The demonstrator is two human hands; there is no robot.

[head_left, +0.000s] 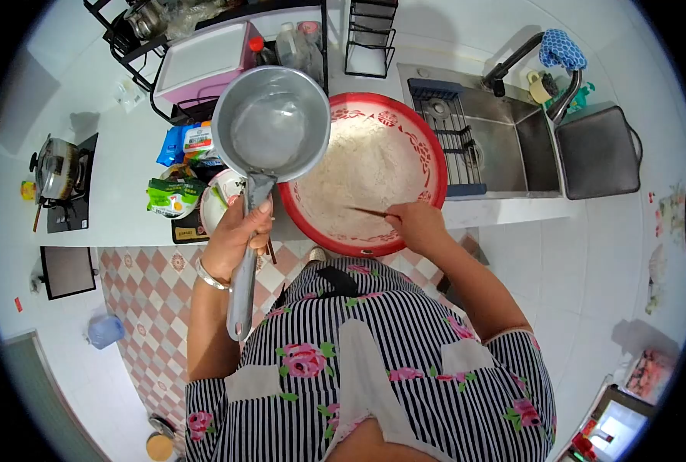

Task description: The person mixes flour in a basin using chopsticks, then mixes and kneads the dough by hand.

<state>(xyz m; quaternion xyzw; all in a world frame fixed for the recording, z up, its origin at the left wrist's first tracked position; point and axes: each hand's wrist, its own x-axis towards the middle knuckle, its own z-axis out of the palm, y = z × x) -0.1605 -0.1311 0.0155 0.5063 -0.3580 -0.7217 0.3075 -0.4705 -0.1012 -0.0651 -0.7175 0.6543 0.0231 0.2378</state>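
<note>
My left hand point(239, 231) is closed around the long flat handle of a grey metal water dipper point(272, 123). Its round bowl hangs over the left rim of a large red-rimmed basin point(441, 154) and appears to hold some clear water. Pale flour point(366, 165) covers much of the basin's floor. At the basin's front right, my right hand point(420, 227) grips chopsticks point(370, 211), their tips in the flour. Just behind my left hand stands a white bowl point(210, 212), partly hidden by the dipper.
Right of the basin, a steel sink point(504, 138) has a dish rack point(450, 138) and black faucet point(512, 65). Food packets point(175, 196) and a pink box with a white lid point(204, 61) crowd the left counter. A pot point(56, 169) sits on the stove at far left.
</note>
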